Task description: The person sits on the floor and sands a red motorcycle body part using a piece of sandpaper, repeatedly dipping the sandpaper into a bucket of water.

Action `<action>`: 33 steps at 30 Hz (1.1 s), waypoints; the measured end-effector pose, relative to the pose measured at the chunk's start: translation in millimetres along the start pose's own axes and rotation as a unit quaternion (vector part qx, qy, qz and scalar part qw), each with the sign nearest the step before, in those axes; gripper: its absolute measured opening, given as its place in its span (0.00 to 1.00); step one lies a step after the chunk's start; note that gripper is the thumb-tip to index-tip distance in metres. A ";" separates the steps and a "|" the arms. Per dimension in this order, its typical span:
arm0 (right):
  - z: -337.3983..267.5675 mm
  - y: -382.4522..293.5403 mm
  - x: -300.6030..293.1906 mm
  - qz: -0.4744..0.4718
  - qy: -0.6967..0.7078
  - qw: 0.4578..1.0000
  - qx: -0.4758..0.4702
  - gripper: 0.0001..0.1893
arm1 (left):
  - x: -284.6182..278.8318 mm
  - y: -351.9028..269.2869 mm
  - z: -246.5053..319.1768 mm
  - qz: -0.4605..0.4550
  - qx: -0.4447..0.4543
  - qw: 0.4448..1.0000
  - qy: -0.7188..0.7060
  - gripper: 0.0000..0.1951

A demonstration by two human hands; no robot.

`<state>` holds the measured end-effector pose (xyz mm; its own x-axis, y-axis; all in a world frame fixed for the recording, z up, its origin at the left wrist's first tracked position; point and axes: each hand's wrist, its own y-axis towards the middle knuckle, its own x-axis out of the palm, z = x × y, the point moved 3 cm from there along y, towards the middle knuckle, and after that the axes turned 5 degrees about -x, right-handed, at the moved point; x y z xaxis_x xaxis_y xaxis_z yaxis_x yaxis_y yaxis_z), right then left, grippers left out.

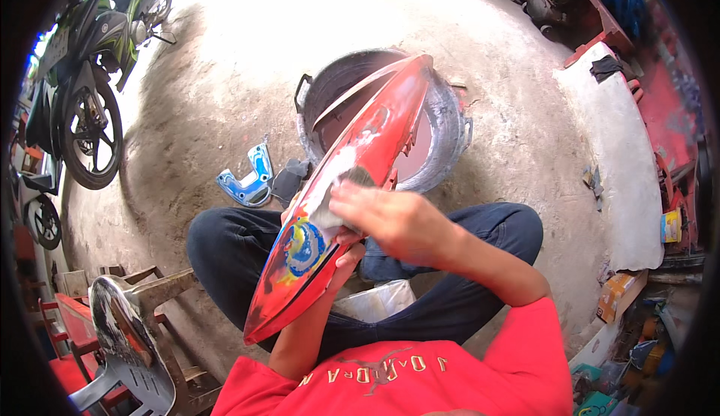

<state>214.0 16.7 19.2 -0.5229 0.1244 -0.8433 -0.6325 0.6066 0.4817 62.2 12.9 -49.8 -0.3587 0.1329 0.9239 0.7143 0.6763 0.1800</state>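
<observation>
A long red plastic motorcycle fairing panel point(388, 121) slants across my lap, with sanded pale patches and a blue, yellow and grey ringed spot near its lower end. From beneath, my left hand point(344, 258) holds the panel by its right edge. My right hand point(388, 213) presses a grey piece of what looks like sandpaper point(328, 213) flat on the panel's surface; its fingertips are slightly blurred. Behind the panel's upper end stands a round metal basin point(450, 154) with cloudy pinkish water in it.
A blue and white plastic part point(253, 182) and dark grey scraps point(289, 180) lie left of the basin. Motorcycles point(93, 129) stand at upper left, a worn plastic chair point(140, 354) at lower left. A white slab point(624, 168) and a cardboard box point(619, 298) are at right.
</observation>
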 end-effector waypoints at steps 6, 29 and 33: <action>83.4 -14.8 -9.4 -0.002 -0.012 0.985 0.172 0.19 | 5.7 10.8 0.3 -0.015 -0.032 0.999 0.012 0.32; 31.3 -10.6 9.2 0.040 0.048 0.996 0.067 0.28 | 5.3 10.0 3.9 -0.060 -0.041 0.997 0.021 0.27; 87.1 -24.0 1.8 -0.003 0.022 0.967 0.254 0.24 | 4.7 9.7 1.0 -0.018 -0.036 0.999 0.008 0.28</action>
<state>278.0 70.7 -14.7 -0.5513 0.0932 -0.8291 -0.2791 0.9159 0.2885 66.9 20.8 -44.1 -0.3755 0.0972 0.9217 0.7428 0.6263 0.2365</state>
